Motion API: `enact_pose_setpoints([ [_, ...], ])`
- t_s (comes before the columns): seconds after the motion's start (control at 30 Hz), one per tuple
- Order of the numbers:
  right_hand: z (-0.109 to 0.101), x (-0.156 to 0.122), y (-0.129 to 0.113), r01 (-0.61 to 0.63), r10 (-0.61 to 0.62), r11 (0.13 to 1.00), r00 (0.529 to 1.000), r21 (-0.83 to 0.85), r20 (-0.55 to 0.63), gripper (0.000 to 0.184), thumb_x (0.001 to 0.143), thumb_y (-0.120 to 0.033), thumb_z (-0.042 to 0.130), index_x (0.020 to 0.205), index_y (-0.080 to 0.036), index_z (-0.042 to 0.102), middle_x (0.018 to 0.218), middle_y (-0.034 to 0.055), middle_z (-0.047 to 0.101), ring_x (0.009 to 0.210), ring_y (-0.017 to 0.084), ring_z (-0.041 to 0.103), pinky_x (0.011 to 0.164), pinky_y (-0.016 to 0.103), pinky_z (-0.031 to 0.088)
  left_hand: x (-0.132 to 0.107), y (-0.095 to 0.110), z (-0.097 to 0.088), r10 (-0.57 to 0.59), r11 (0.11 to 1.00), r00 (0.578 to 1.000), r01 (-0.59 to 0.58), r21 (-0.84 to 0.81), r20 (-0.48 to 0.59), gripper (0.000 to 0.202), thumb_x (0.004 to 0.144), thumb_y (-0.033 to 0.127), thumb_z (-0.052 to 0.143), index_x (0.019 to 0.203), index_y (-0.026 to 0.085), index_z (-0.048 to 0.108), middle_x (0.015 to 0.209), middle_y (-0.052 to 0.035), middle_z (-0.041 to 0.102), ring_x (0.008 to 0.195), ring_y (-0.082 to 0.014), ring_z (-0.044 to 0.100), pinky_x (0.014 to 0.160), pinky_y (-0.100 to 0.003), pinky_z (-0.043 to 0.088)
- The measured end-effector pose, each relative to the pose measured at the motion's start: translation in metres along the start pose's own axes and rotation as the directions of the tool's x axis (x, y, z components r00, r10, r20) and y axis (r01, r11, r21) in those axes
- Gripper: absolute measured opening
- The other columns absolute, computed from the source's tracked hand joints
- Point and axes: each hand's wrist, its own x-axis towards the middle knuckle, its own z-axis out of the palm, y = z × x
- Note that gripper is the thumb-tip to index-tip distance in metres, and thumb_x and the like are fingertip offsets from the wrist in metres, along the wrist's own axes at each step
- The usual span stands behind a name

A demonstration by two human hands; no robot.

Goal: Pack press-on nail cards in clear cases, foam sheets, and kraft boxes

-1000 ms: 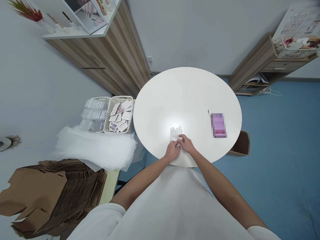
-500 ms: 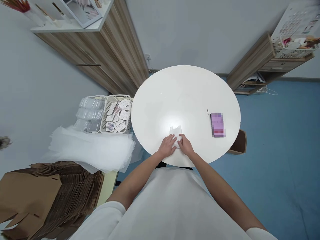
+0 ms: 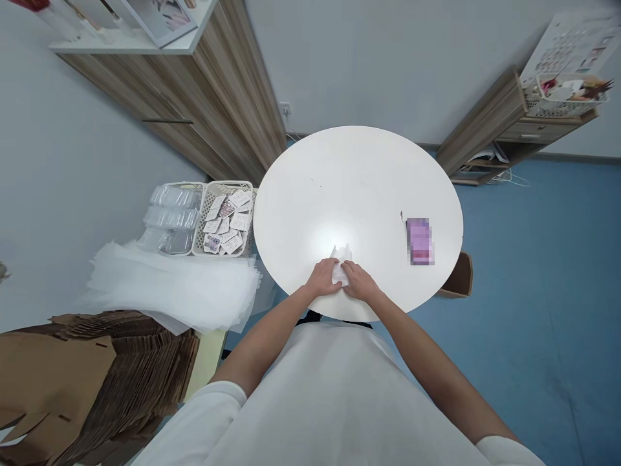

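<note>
A small bundle of thin white wrapping sheet (image 3: 340, 274), with an uneven far edge, lies near the front edge of the round white table (image 3: 359, 175). My left hand (image 3: 323, 277) is curled against its left side, thumb near the front end. From the right, my right hand (image 3: 359, 281) closes on the bundle with fingers bent over its edge. Both hands rest low at the tabletop and grip it between them. Whatever is inside the wrapping, if anything, is hidden.
A blurred purple object (image 3: 420, 241) lies on the table's right. At left stand a basket of printed cards (image 3: 224, 220), clear plastic packs (image 3: 171, 217), a stack of white sheets (image 3: 172, 281) and folded brown cardboard (image 3: 53, 375). A brown box (image 3: 457, 277) is on the floor.
My fingers have drawn in around the white bundle, and its far end now stands up in folded points. My right hand lies flatter along its side. The view has shifted slightly.
</note>
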Motion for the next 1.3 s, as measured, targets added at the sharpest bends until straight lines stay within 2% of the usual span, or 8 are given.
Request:
enact_pose_setpoints([
  [0.23, -0.018, -0.013, -0.001, -0.094, 0.068, 0.961, 0.992, 0.261, 0.107, 0.046, 0.063, -0.025, 0.060, 0.108, -0.019, 0.050, 0.105, 0.0067, 0.053, 0.089, 0.019, 0.051, 0.075, 0.030, 0.041, -0.018, -0.004, -0.008, 0.041, 0.993, 0.991, -0.027, -0.115, 0.128, 0.057, 0.062, 0.048, 0.063, 0.113, 0.028, 0.049, 0.118, -0.0043, 0.049, 0.114, -0.0279, 0.038, 0.097, -0.042, 0.028],
  [0.3, -0.024, -0.007, 0.001, -0.177, 0.136, 0.933, 0.979, 0.312, 0.149, 0.035, 0.065, -0.027, 0.058, 0.099, -0.020, 0.054, 0.097, 0.0048, 0.056, 0.081, 0.017, 0.052, 0.070, 0.028, 0.040, -0.018, -0.006, -0.008, -0.008, 0.994, 0.994, 0.019, -0.105, 0.106, 0.067, 0.055, 0.051, 0.067, 0.114, 0.028, 0.049, 0.120, -0.0058, 0.045, 0.114, -0.0301, 0.036, 0.095, -0.044, 0.029],
  [0.4, -0.029, 0.005, 0.005, -0.247, 0.202, 0.902, 0.966, 0.354, 0.159, 0.019, 0.069, -0.034, 0.053, 0.080, -0.019, 0.057, 0.087, 0.0030, 0.056, 0.072, 0.015, 0.051, 0.063, 0.026, 0.039, -0.010, -0.007, -0.005, -0.136, 0.977, 0.989, 0.143, -0.158, 0.054, 0.048, 0.066, 0.047, 0.060, 0.108, 0.025, 0.053, 0.107, -0.0062, 0.048, 0.100, -0.0242, 0.046, 0.086, -0.038, 0.038],
  [0.5, -0.025, 0.017, 0.009, -0.334, 0.315, 0.851, 0.942, 0.404, 0.115, 0.028, 0.075, -0.043, 0.045, 0.069, -0.017, 0.054, 0.077, 0.0031, 0.055, 0.066, 0.014, 0.050, 0.058, 0.025, 0.038, 0.001, -0.008, -0.001, -0.258, 0.921, 0.966, 0.251, -0.298, 0.017, 0.032, 0.077, 0.042, 0.047, 0.100, 0.020, 0.052, 0.092, -0.0043, 0.052, 0.079, -0.0160, 0.052, 0.072, -0.029, 0.043],
  [0.7, -0.005, 0.027, 0.014, -0.416, 0.543, 0.719, 0.837, 0.557, -0.075, 0.036, 0.075, -0.043, 0.044, 0.102, -0.020, 0.048, 0.075, 0.0001, 0.053, 0.066, 0.014, 0.051, 0.061, 0.026, 0.041, 0.013, -0.008, 0.004, -0.538, 0.784, 0.841, 0.474, -0.401, -0.059, 0.039, 0.074, 0.040, 0.055, 0.105, 0.020, 0.041, 0.079, -0.0012, 0.056, 0.070, -0.0143, 0.054, 0.064, -0.027, 0.042],
  [0.83, 0.001, 0.020, 0.014, -0.382, 0.568, 0.720, 0.804, 0.579, -0.176, 0.048, 0.072, -0.036, 0.048, 0.116, -0.021, 0.038, 0.091, 0.0025, 0.051, 0.065, 0.013, 0.051, 0.066, 0.028, 0.043, 0.016, -0.005, 0.008, -0.566, 0.802, 0.800, 0.480, -0.357, -0.197, 0.042, 0.073, 0.036, 0.057, 0.107, 0.020, 0.040, 0.090, -0.0038, 0.052, 0.067, -0.0125, 0.052, 0.064, -0.027, 0.043],
  [1.07, 0.008, 0.006, 0.005, -0.339, 0.478, 0.791, 0.862, 0.509, -0.169, 0.022, 0.070, -0.026, 0.046, 0.092, -0.021, 0.048, 0.080, 0.0007, 0.050, 0.065, 0.014, 0.050, 0.063, 0.028, 0.042, 0.019, -0.001, 0.013, -0.483, 0.854, 0.836, 0.384, -0.351, -0.260, 0.026, 0.074, 0.021, 0.054, 0.099, 0.019, 0.049, 0.087, -0.0027, 0.050, 0.064, -0.0103, 0.049, 0.068, -0.027, 0.044],
  [1.3, 0.000, 0.002, 0.015, -0.373, 0.488, 0.719, 0.871, 0.586, -0.044, 0.021, 0.067, -0.030, 0.052, 0.087, -0.022, 0.050, 0.083, 0.0003, 0.056, 0.072, 0.014, 0.054, 0.066, 0.028, 0.042, 0.015, 0.001, 0.014, -0.593, 0.758, 0.763, 0.423, -0.497, -0.256, 0.027, 0.073, 0.023, 0.054, 0.100, 0.018, 0.052, 0.091, -0.0045, 0.054, 0.081, -0.0131, 0.051, 0.076, -0.028, 0.043],
])
